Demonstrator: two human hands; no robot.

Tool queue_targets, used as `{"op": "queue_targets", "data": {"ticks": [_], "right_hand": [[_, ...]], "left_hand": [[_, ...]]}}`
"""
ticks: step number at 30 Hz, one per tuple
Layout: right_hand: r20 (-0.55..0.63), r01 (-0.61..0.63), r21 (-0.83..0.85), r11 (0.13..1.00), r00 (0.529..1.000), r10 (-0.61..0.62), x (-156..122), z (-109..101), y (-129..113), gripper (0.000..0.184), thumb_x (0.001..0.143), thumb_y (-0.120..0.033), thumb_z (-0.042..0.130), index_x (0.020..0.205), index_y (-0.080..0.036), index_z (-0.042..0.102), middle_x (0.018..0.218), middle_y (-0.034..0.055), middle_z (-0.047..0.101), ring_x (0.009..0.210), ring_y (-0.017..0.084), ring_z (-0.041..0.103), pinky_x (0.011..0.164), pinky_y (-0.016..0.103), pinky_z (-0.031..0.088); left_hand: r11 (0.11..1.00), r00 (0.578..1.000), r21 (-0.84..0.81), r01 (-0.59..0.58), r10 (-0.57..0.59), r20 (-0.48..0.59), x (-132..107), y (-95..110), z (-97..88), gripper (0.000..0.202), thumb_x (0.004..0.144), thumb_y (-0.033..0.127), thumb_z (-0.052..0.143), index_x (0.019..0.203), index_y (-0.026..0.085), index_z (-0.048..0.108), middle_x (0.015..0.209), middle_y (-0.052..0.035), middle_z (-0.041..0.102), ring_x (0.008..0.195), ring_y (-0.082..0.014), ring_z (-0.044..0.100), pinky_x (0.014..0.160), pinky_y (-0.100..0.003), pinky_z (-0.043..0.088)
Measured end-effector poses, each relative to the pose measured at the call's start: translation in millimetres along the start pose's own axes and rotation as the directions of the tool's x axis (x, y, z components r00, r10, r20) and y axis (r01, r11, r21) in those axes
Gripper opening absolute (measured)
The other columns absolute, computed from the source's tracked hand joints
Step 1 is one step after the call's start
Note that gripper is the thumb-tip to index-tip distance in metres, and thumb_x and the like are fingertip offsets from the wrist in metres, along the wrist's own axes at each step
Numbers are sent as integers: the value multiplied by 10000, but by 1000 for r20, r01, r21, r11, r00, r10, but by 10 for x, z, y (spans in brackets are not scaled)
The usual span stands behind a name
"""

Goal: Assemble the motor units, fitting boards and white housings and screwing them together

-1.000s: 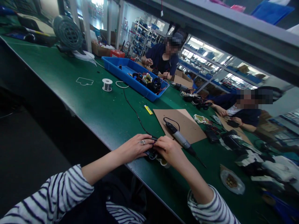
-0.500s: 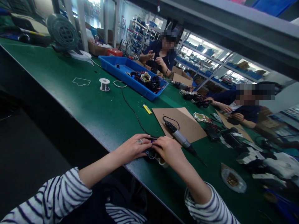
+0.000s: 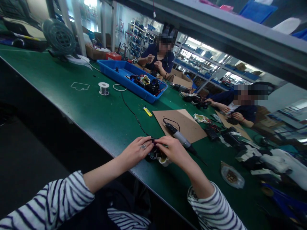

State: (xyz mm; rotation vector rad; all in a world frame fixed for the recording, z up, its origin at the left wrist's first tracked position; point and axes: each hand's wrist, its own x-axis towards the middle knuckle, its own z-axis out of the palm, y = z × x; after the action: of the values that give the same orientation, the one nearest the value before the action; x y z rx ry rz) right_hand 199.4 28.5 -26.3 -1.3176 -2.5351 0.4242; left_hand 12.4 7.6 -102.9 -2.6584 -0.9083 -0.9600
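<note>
At the table's near edge lies a small assembly (image 3: 164, 160), with a white casing and a dark round part; my hands partly cover it. My left hand (image 3: 137, 150), a ring on one finger, is closed over its left side. Close by, my right hand (image 3: 171, 148) pinches at its upper part, fingertips meeting those of the left. What small dark piece sits between the fingertips I cannot make out. A black cord (image 3: 133, 113) runs over the table to just behind my fingers. Beyond the right hand, a grey and black electric screwdriver (image 3: 181, 139) rests partly on a cardboard sheet (image 3: 193, 123).
A blue tray (image 3: 129, 83) of wired parts stands farther back. Nearby are a solder wire spool (image 3: 104, 88) and a yellow object (image 3: 147, 111). To the right lie a bag of brass-coloured small parts (image 3: 232, 176) and white casings (image 3: 271, 159). Two people work across the table.
The camera view has shifted slightly, moving the scene left. My fingers have shifted a little on the assembly, and more of its white casing shows beneath my right hand.
</note>
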Motion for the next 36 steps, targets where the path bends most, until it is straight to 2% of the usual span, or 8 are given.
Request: {"op": "queue_targets", "data": {"ticks": [4,8,12,17,23,27,31,36], "right_hand": [[-262,-51,158,986,961,92,-288,-219,154,268,878,-245,469,1113,-187,583,1094,65,595,985,178,557,841,312,456],[-167,-175,146,974,966,198,-686,-149,247,483,832,-324,528,1296,-249,417,1302,62,444,1167,226,445,967,401,383],[-52,-439,257,861,883,466,-883,194,266,853,707,-441,648,1397,-189,213,1379,130,340,1263,292,331,1024,488,293],[-106,-472,410,781,825,555,-764,468,169,733,586,-431,736,1198,-161,437,1183,117,528,1109,284,493,972,445,365],[-178,-290,455,842,897,405,-665,201,153,730,589,-284,749,1218,-207,386,1216,101,498,1113,261,490,986,435,366],[-42,-198,526,827,965,258,-597,11,192,760,603,-235,737,1271,-201,374,1279,117,445,1148,268,467,988,421,379],[87,-167,628,760,986,145,-475,-43,237,712,640,-244,716,1278,-197,402,1286,117,451,1167,272,456,980,413,388],[186,-239,731,639,971,150,-332,-92,348,658,663,-329,721,1245,-208,440,1222,104,525,1110,250,512,937,386,422]], "left_hand": [[998,999,46,38,-38,-1,45,16,6,242,843,73,450,1066,45,541,1076,-132,586,1130,-264,449,897,-369,425],[998,999,40,51,-51,-3,54,24,14,251,845,84,454,1077,46,542,1083,-131,585,1139,-263,448,900,-371,430],[998,999,29,53,-53,-3,38,29,16,251,861,90,432,1083,53,544,1085,-120,585,1149,-248,441,921,-364,421],[999,999,12,43,-43,-13,20,49,1,245,864,102,432,1067,46,558,1075,-123,588,1140,-244,448,935,-353,417],[998,1000,-62,12,-11,8,30,-1,-23,259,859,111,441,1077,41,563,1080,-107,601,1134,-242,458,938,-338,424],[989,995,-145,-18,32,91,64,-34,-69,279,880,122,412,1109,57,558,1073,-70,615,1132,-216,466,983,-310,389],[981,974,-194,7,37,224,128,-51,-122,327,893,137,400,1197,81,509,1140,-62,584,1166,-206,439,1022,-296,344],[972,957,-221,75,-8,290,194,-53,-139,361,903,142,383,1250,112,478,1137,-65,586,1183,-203,424,999,-281,359]]}}
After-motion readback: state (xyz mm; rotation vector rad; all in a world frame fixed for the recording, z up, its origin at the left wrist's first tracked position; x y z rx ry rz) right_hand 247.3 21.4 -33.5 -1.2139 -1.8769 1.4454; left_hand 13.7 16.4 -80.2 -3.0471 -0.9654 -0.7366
